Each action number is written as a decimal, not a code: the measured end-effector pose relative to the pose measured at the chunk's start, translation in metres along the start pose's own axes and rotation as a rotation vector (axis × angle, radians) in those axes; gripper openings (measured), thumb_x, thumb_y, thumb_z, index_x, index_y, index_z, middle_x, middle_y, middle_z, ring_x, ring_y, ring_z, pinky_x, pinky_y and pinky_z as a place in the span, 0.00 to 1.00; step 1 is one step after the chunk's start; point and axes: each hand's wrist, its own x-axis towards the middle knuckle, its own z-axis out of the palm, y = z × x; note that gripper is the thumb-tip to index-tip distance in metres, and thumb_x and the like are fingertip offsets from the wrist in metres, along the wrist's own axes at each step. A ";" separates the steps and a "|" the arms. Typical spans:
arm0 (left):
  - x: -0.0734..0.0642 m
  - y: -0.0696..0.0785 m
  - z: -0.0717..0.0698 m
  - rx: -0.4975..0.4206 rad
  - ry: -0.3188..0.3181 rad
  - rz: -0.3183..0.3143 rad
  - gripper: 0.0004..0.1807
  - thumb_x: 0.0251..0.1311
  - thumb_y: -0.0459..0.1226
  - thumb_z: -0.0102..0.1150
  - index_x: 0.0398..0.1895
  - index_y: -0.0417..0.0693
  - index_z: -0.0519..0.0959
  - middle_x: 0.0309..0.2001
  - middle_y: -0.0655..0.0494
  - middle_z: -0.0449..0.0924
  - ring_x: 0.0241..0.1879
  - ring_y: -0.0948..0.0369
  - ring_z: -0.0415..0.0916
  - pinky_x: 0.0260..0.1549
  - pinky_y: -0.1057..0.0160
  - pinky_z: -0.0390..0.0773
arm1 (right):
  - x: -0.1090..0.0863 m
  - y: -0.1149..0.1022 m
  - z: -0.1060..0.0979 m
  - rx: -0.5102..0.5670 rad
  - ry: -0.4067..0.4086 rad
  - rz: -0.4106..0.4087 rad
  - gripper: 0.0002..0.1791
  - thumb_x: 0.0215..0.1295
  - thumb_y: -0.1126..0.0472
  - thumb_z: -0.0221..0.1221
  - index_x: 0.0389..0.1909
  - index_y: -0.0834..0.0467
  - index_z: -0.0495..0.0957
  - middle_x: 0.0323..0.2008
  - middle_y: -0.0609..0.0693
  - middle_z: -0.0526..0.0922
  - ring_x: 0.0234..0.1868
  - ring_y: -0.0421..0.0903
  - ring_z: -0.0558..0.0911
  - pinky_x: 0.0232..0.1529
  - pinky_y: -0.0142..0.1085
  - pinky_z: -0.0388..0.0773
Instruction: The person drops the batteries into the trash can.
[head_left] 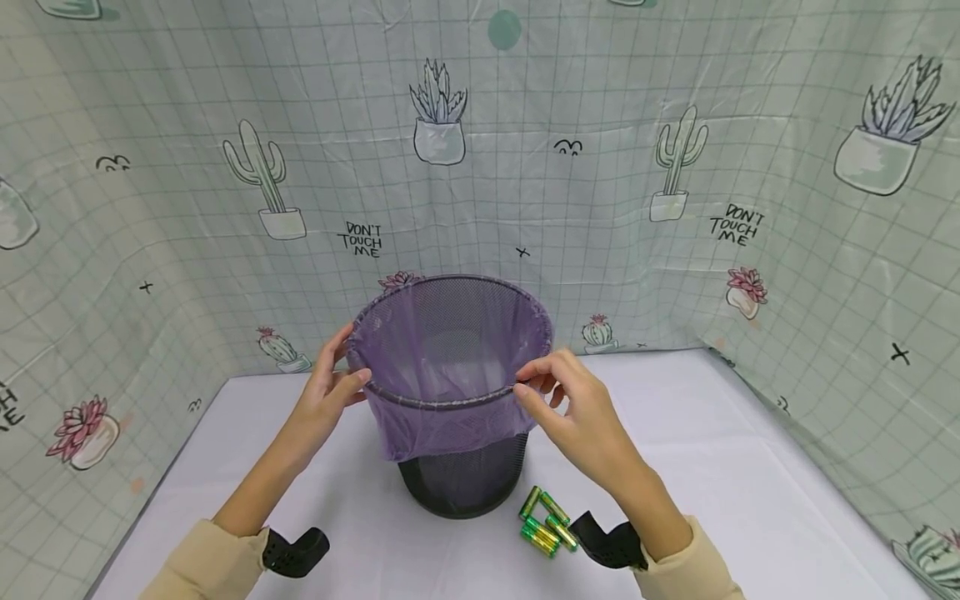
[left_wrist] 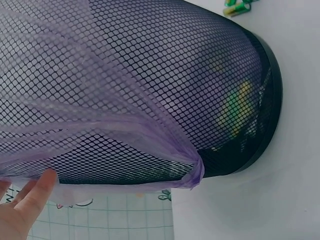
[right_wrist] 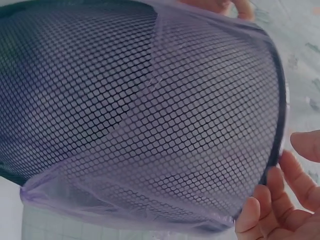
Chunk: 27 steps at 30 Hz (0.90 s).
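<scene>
A black mesh wastebasket point(head_left: 461, 492) stands upright, lined with a purple trash bag point(head_left: 450, 433) whose edge is folded out over the rim and hangs partway down the outside. My left hand point(head_left: 330, 387) holds the lined rim at the left, thumb on the front and fingers along the outer side; in the left wrist view its fingers point(left_wrist: 42, 187) touch the bag. At the right front of the rim, my right hand point(head_left: 573, 404) pinches the bag's edge between thumb and forefinger. The other fingers point(right_wrist: 262, 195) of that hand lie against the outside near the rim.
Several green and gold batteries point(head_left: 553, 518) lie on the white tablecloth point(head_left: 360, 517) just right of the basket's base, near the black wrist mount point(head_left: 611, 542) on my right sleeve. A patterned cloth point(head_left: 480, 200) hangs behind and along both sides of the table.
</scene>
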 end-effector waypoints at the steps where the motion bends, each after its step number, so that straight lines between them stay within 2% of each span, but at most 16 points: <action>1: 0.000 0.000 0.000 -0.001 -0.001 0.002 0.36 0.67 0.37 0.42 0.74 0.51 0.40 0.71 0.41 0.43 0.52 0.63 0.70 0.45 0.75 0.72 | -0.002 0.001 -0.001 0.002 0.008 0.004 0.05 0.62 0.63 0.58 0.38 0.56 0.77 0.35 0.44 0.76 0.35 0.37 0.71 0.33 0.28 0.71; 7: 0.000 -0.001 0.000 0.000 0.000 0.007 0.36 0.67 0.37 0.42 0.74 0.51 0.40 0.71 0.41 0.43 0.52 0.63 0.69 0.45 0.75 0.72 | -0.020 0.011 -0.005 -0.005 0.042 0.043 0.04 0.61 0.64 0.58 0.37 0.56 0.77 0.37 0.43 0.78 0.36 0.36 0.72 0.35 0.28 0.73; 12: 0.000 -0.001 0.000 -0.001 0.002 0.009 0.36 0.67 0.37 0.42 0.74 0.51 0.40 0.70 0.41 0.44 0.53 0.61 0.69 0.45 0.76 0.72 | -0.036 0.025 -0.007 -0.015 0.024 0.117 0.05 0.61 0.62 0.60 0.37 0.54 0.77 0.37 0.43 0.78 0.36 0.35 0.72 0.35 0.28 0.73; 19: 0.001 -0.002 0.000 -0.006 0.001 0.006 0.36 0.67 0.37 0.41 0.74 0.50 0.38 0.71 0.39 0.41 0.61 0.43 0.63 0.46 0.75 0.71 | -0.061 0.043 -0.007 -0.024 -0.033 0.261 0.08 0.61 0.58 0.60 0.41 0.53 0.78 0.38 0.43 0.78 0.36 0.34 0.72 0.34 0.28 0.73; 22: 0.001 -0.002 0.001 -0.011 0.005 0.007 0.36 0.67 0.36 0.42 0.74 0.50 0.38 0.70 0.39 0.42 0.60 0.43 0.63 0.46 0.76 0.71 | -0.072 0.052 -0.004 -0.028 -0.071 0.332 0.10 0.59 0.57 0.61 0.41 0.53 0.79 0.36 0.43 0.78 0.35 0.34 0.71 0.32 0.28 0.72; 27: 0.001 -0.002 0.002 -0.019 0.005 0.008 0.36 0.67 0.36 0.42 0.74 0.49 0.38 0.70 0.39 0.42 0.60 0.43 0.63 0.45 0.77 0.71 | -0.092 0.068 0.002 -0.029 -0.185 0.418 0.12 0.57 0.56 0.62 0.41 0.56 0.78 0.33 0.44 0.77 0.34 0.33 0.70 0.31 0.27 0.71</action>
